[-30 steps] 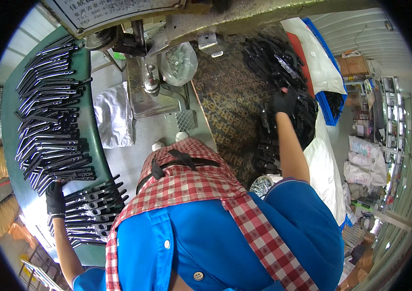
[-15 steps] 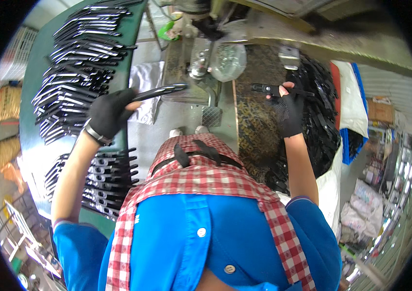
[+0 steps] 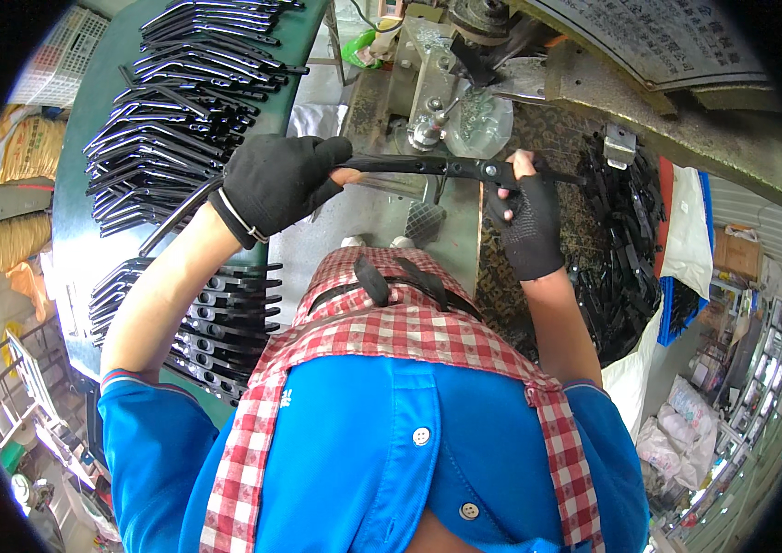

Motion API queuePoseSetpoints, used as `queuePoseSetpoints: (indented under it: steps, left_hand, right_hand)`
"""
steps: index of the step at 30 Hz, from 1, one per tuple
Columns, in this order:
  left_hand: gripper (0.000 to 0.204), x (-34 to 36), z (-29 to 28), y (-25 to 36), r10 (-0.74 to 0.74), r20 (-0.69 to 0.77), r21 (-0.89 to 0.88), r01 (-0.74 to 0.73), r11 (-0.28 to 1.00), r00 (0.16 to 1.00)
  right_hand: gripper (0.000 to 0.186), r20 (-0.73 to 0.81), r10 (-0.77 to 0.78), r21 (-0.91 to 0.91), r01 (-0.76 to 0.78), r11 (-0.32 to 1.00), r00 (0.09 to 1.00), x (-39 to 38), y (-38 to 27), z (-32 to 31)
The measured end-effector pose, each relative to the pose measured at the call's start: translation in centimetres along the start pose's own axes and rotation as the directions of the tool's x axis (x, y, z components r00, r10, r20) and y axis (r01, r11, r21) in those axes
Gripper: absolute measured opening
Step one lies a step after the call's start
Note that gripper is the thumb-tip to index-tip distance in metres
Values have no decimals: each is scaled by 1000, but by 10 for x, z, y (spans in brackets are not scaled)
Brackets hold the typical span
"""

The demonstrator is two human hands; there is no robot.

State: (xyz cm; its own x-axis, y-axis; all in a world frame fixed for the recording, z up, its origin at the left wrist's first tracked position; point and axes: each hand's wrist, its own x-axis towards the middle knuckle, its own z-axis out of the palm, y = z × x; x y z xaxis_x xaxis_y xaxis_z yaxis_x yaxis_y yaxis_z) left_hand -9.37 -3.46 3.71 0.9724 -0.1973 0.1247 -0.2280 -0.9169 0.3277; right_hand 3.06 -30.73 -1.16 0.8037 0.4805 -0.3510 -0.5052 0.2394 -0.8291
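Observation:
My left hand (image 3: 276,189), in a black glove, is closed round a long, bent black metal tube (image 3: 171,226) that reaches across the middle. My right hand (image 3: 527,212), in a black fingerless glove, grips a flat black bracket (image 3: 464,167) with a silver rivet. The tube's right end meets or overlaps the bracket; whether they are joined I cannot tell. Behind them stands a metal machine (image 3: 426,129) with a bag of small fittings (image 3: 481,124). Left, rows of similar black tubes (image 3: 160,175) lie on a green table (image 3: 77,212). Right is a pile of black parts (image 3: 612,230).
A machine housing with a plate (image 3: 649,51) overhangs the upper right. A patterned board (image 3: 497,304) lies at right, beside white sacks (image 3: 686,230) and a blue crate (image 3: 702,267). A diamond-plate pedal (image 3: 425,221) is below the machine. Bundles (image 3: 27,152) and shelving fill the edges.
My left hand has moved up and right from the table with the tube. My right hand has lifted a bracket from the pile and moved left. The two parts have come together.

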Motion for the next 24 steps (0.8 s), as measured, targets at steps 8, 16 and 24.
queuePoseSetpoints:
  steps: [8, 16, 24]
  left_hand:
    - [31, 11, -1, -14, -24, 128, -55, 31, 998, 991]
    - [33, 27, 4, -19, -22, 137, -161, 44, 986, 990]
    - [32, 63, 1, -43, 59, 77, -82, -53, 995, 995]
  right_hand:
    - [16, -78, -12, 31, 15, 999, 997, -3, 7, 27]
    - [13, -30, -243, -243, 229, 943, 970, 18, -7, 23]
    - [13, -148, -178, -38, 174, 984, 973, 41, -29, 31]
